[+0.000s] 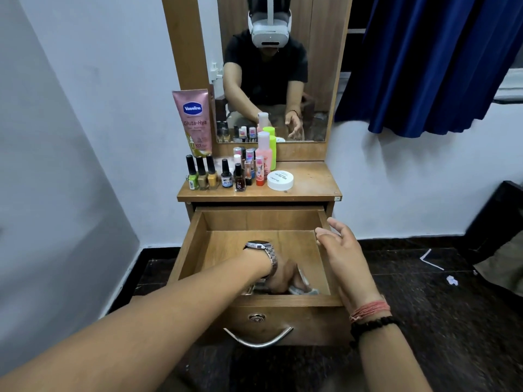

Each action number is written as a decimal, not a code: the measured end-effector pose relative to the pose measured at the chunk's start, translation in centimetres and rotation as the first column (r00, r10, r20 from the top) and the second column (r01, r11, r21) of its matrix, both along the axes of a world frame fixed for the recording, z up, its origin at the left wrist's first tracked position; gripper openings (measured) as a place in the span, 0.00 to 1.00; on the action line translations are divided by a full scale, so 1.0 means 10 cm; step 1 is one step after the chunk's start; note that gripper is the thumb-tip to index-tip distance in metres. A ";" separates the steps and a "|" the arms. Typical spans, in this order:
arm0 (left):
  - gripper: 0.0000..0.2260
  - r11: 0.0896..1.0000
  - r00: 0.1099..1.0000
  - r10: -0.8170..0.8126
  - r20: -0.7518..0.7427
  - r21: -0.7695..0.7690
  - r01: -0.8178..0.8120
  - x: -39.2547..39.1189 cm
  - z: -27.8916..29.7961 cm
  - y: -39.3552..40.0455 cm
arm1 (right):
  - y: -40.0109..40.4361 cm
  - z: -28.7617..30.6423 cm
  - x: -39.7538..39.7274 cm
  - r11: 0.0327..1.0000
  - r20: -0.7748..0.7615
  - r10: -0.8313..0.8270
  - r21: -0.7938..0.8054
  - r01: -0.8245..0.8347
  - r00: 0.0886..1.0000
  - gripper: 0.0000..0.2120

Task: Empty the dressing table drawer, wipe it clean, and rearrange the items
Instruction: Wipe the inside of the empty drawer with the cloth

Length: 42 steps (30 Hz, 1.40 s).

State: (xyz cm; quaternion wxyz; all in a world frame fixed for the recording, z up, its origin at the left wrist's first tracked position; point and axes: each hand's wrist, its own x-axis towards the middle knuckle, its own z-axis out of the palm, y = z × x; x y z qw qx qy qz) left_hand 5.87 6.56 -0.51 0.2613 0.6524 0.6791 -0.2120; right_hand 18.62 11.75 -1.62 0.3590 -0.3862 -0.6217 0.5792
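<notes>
The wooden drawer (198, 236) of the dressing table stands pulled out, its bottom bare. My left hand (283, 278) reaches down into its near right corner and grips a pale crumpled cloth (307, 287) against the drawer floor; the front panel hides part of hand and cloth. My right hand (339, 247) hovers over the drawer's right wall with fingers spread and relaxed, holding nothing. On the tabletop (314, 179) stand several nail polish bottles (202, 174), a pink Vaseline tube (194, 121), a pink bottle (263, 154), a green bottle (272, 152) and a white round jar (280, 180).
A mirror (271, 69) rises behind the tabletop. White walls flank the table. A blue curtain (430, 60) hangs at the right. The dark floor at the right carries bits of white litter (452, 280). The drawer front has a metal handle (257, 339) and a lock (256, 317).
</notes>
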 end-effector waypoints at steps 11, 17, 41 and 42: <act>0.09 0.786 0.879 0.334 0.341 0.414 -0.459 -0.28 0.17 0.31 | 0.05 0.02 0.05 0.995 -0.091 -0.016 -0.097 0.007 0.996 0.21; 0.12 0.825 0.812 0.412 0.413 0.208 -0.525 -0.02 -0.16 0.52 | 0.08 0.02 0.06 0.987 -0.082 -0.020 -0.158 0.006 0.996 0.20; 0.09 0.979 0.989 0.129 0.067 0.152 -0.138 0.34 -0.28 0.49 | 0.00 0.07 0.09 0.985 -0.050 -0.035 -0.173 0.026 0.998 0.16; 0.12 0.977 0.992 0.111 0.053 0.177 -0.118 0.34 -0.30 0.51 | -0.01 0.06 0.09 0.982 -0.057 -0.040 -0.188 0.029 0.998 0.15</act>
